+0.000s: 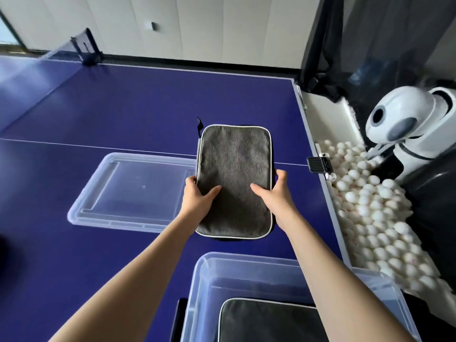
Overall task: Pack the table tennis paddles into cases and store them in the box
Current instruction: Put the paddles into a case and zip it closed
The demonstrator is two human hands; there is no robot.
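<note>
A grey rectangular paddle case with white piping is held over the blue table, both hands on its long sides. My left hand grips the left edge, thumb on top. My right hand grips the right edge the same way. A clear plastic box stands at the near edge, and a second grey case lies inside it. No bare paddle is visible.
The box's clear lid lies flat on the blue table to the left. A trough of several white balls and a white ball machine sit beyond the right edge. The net post stands far left.
</note>
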